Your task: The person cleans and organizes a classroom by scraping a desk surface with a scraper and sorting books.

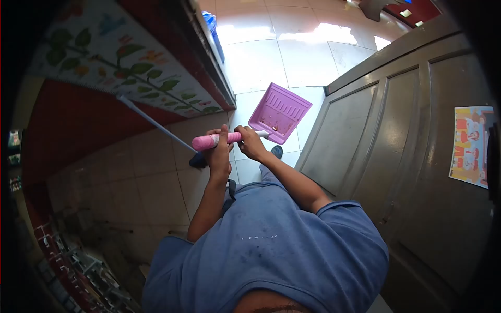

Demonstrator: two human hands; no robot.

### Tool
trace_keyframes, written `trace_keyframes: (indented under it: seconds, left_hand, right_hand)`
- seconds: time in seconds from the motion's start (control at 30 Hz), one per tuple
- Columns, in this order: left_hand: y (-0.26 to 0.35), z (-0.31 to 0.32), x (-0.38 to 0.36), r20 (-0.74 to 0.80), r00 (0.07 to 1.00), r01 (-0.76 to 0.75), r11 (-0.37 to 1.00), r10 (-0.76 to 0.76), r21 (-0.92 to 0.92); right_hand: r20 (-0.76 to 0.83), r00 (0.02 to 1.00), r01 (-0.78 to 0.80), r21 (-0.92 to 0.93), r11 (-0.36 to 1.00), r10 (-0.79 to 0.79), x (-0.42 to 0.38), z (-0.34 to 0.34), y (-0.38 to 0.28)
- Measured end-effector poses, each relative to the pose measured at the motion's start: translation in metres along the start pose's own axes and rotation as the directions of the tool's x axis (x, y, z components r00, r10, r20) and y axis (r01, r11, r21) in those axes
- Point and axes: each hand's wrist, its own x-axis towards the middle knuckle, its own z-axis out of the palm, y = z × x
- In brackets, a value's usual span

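A pink handle with a rounded end [202, 143] lies across both of my hands. My left hand [220, 151] is closed around it near the rounded end, with the thumb up. Further along, my right hand [251, 143] grips the same handle where the pink part meets a white shaft. The shaft runs to a purple dustpan [296, 108], which has small debris in its tray. A thin light-blue pole [156, 123] slants from the upper left down toward my left hand; its lower end is hidden near my foot.
A brown panelled door [347, 135] stands at the right, with a colourful poster [467, 146] on it. On the left is a wall with a painted leafy panel [141, 68]. Tiled floor [308, 60] extends ahead, with a blue bag [210, 22] by the doorway. My shoes [277, 151] are below.
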Motion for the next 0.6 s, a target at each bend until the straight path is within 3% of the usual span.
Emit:
trace_keyframes:
  seconds: [0.07, 0.1, 0.13, 0.17, 0.2, 0.3, 0.33, 0.37, 0.4, 0.53, 0.6]
  left_hand:
    - [0.004, -0.002, 0.006, 0.054, 0.998, -0.016, 0.999, 0.014, 0.031]
    - [-0.034, 0.083, -0.015, 0.159, 0.977, 0.154, 0.986, -0.142, -0.069]
    - [-0.033, 0.099, -0.009, 0.200, 0.972, 0.141, 0.988, -0.125, -0.069]
    - [-0.021, 0.115, 0.006, 0.220, 0.974, 0.069, 0.996, -0.055, -0.054]
    - [-0.002, 0.140, 0.031, 0.252, 0.962, -0.096, 0.995, 0.102, -0.033]
    - [-0.016, 0.187, 0.060, 0.380, 0.908, -0.214, 0.975, 0.176, 0.061]
    - [-0.018, 0.200, 0.075, 0.417, 0.877, -0.318, 0.939, 0.239, 0.131]
    - [-0.017, 0.210, 0.091, 0.466, 0.812, -0.514, 0.808, 0.350, 0.288]
    - [-0.008, 0.224, 0.100, 0.485, 0.771, -0.589, 0.750, 0.412, 0.299]
    - [0.015, 0.287, 0.149, 0.543, 0.639, -0.754, 0.584, 0.544, 0.301]
    - [0.028, 0.325, 0.186, 0.541, 0.617, -0.767, 0.589, 0.571, 0.254]
  right_hand:
    - [-0.039, 0.999, -0.021, 0.000, 1.000, 0.021, 0.004, 0.005, -0.001]
    - [-0.011, 0.985, -0.173, -0.174, 0.969, 0.174, -0.026, -0.098, 0.044]
    - [-0.019, 0.981, -0.193, -0.183, 0.964, 0.193, -0.016, -0.111, 0.051]
    - [-0.030, 0.986, -0.166, -0.152, 0.974, 0.163, 0.014, -0.116, 0.057]
    - [-0.146, 0.989, -0.022, -0.057, 0.998, 0.013, 0.066, -0.116, 0.073]
    - [-0.145, 0.986, -0.103, -0.143, 0.984, 0.082, 0.090, -0.168, 0.103]
    - [-0.157, 0.985, -0.088, -0.156, 0.984, 0.063, 0.103, -0.177, 0.116]
    - [-0.158, 0.986, -0.073, -0.125, 0.989, 0.053, 0.117, -0.185, 0.128]
    - [-0.143, 0.988, -0.077, -0.134, 0.988, 0.058, 0.132, -0.195, 0.133]
    - [-0.162, 0.986, -0.054, -0.096, 0.994, 0.038, 0.190, -0.231, 0.162]
    - [-0.239, 0.970, -0.063, -0.068, 0.996, 0.045, 0.236, -0.251, 0.177]
